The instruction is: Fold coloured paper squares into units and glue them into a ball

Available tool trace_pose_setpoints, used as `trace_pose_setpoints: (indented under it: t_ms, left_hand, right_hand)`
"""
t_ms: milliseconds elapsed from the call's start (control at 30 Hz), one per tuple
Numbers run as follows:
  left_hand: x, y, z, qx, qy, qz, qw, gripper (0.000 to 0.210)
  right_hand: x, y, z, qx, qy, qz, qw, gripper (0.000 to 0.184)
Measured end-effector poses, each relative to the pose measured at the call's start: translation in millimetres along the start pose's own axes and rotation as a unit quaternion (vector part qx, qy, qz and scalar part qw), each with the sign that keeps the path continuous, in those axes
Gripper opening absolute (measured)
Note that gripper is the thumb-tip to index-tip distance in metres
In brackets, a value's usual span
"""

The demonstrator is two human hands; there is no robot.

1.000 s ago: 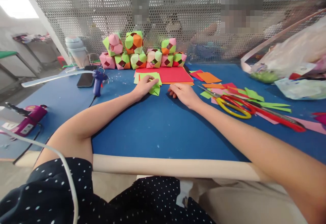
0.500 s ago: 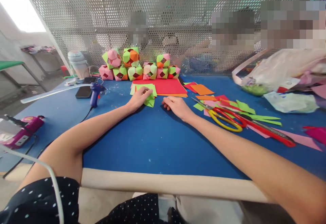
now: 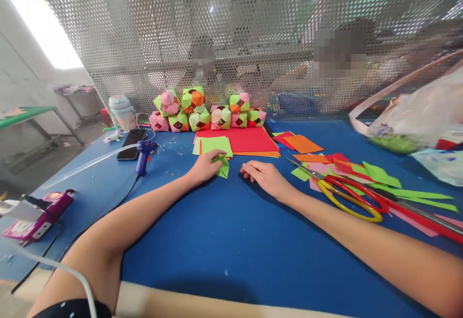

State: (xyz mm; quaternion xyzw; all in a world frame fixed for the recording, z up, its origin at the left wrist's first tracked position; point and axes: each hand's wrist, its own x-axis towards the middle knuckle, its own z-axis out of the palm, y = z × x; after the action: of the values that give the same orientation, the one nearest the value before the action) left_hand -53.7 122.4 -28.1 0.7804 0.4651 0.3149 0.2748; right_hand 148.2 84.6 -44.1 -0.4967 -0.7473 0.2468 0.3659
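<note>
My left hand (image 3: 205,167) is closed on a folded piece of light green paper (image 3: 223,168), its fingertips over the upper part of the piece. Just behind it lies a small stack of green paper squares (image 3: 217,144), which the hand partly covers. To the right, my right hand (image 3: 265,178) rests on the blue tabletop (image 3: 217,231) with its fingers curled in. Nothing shows in that hand, and it stays apart from the green piece.
Folded paper balls (image 3: 198,110) are piled behind red sheets (image 3: 253,139). Scissors (image 3: 336,190) lie on paper scraps (image 3: 352,168) at right, near a plastic bag (image 3: 427,110). At left are a purple glue gun (image 3: 143,158), phone (image 3: 132,144), cup (image 3: 122,111) and power strip (image 3: 39,216).
The camera view has shifted, so the scene sits lower and further right. Both hands keep nearly the same places on the table; the left still has the green paper.
</note>
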Motion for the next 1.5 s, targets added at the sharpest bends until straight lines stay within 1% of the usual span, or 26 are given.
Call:
trace_pose_setpoints:
  t_ms: [67,133,233,300,400,500,567,633,700,767,800,867,900,967,1000,1100,1200,1267,1400,1500]
  left_hand:
    - [-0.8,-0.2,-0.9,0.009,-0.003,-0.011,1.000,0.039]
    - [-0.4,-0.8,-4.2,0.020,-0.004,-0.022,1.000,0.039]
    - [3.0,-2.1,-17.4,0.041,-0.007,-0.039,0.998,0.038]
    - [6.3,-3.1,-31.3,0.055,-0.024,-0.046,0.997,0.037]
    - [10.4,-2.7,-53.8,0.074,-0.071,-0.048,0.994,0.029]
    - [13.0,0.8,-70.8,0.076,-0.116,-0.059,0.989,0.033]
    - [14.7,3.3,-78.1,0.084,-0.114,-0.067,0.988,0.039]
    - [16.3,4.4,-82.9,0.109,-0.098,-0.078,0.986,0.047]
    - [17.7,4.0,-85.7,0.129,-0.100,-0.094,0.982,0.052]
    - [18.4,2.2,-85.7,0.131,-0.113,-0.099,0.980,0.053]
    - [18.6,1.1,-84.5,0.135,-0.110,-0.095,0.980,0.051]
    - [19.2,-1.5,-79.5,0.161,-0.074,-0.079,0.981,0.047]
    - [19.8,-2.9,-75.9,0.181,-0.047,-0.073,0.980,0.045]
    - [21.5,-5.9,-67.0,0.210,-0.007,-0.071,0.975,0.042]
    - [22.7,-7.4,-62.2,0.219,-0.001,-0.075,0.973,0.044]
    - [26.5,-11.3,-48.9,0.236,-0.007,-0.090,0.968,0.046]
    - [29.2,-13.2,-40.6,0.244,-0.004,-0.100,0.965,0.036]
    - [30.3,-13.4,-38.8,0.247,0.002,-0.110,0.963,0.034]
    - [32.4,-12.4,-41.1,0.251,0.017,-0.127,0.959,0.042]
    - [34.2,-11.0,-45.0,0.241,0.016,-0.129,0.962,0.033]
  right_hand:
    - [6.9,-0.9,-2.0,-0.022,0.008,-0.013,1.000,0.041]
    - [20.3,-3.0,-6.3,-0.054,0.018,-0.036,0.998,0.040]
    - [49.9,-5.9,-11.7,-0.119,0.020,-0.097,0.988,0.030]
    - [70.0,-4.7,-10.4,-0.167,-0.003,-0.144,0.975,0.025]
    - [90.1,3.0,-1.0,-0.229,-0.056,-0.193,0.952,0.034]
    - [95.4,12.6,7.1,-0.279,-0.101,-0.218,0.930,0.035]
    - [93.9,17.4,6.6,-0.307,-0.117,-0.227,0.917,0.033]
    - [91.5,20.4,1.8,-0.329,-0.124,-0.233,0.907,0.031]
    - [89.7,22.0,-4.6,-0.344,-0.130,-0.240,0.898,0.030]
    - [88.4,22.8,-9.8,-0.358,-0.135,-0.248,0.890,0.031]
    - [87.7,22.9,-11.2,-0.364,-0.134,-0.251,0.887,0.031]
    - [86.0,22.9,-11.9,-0.377,-0.129,-0.255,0.881,0.032]
    - [85.0,22.8,-11.4,-0.382,-0.126,-0.257,0.879,0.031]
    - [82.8,22.7,-9.5,-0.389,-0.119,-0.262,0.875,0.030]
    - [81.8,22.9,-8.6,-0.390,-0.116,-0.264,0.874,0.030]
    - [80.0,24.8,-7.7,-0.386,-0.114,-0.275,0.873,0.029]
    - [80.1,28.1,-9.0,-0.376,-0.117,-0.287,0.873,0.029]
    - [80.4,29.8,-10.0,-0.370,-0.117,-0.293,0.874,0.028]
    - [79.5,29.5,-11.0,-0.364,-0.114,-0.302,0.874,0.025]
    - [78.5,27.0,-12.1,-0.370,-0.109,-0.301,0.872,0.026]
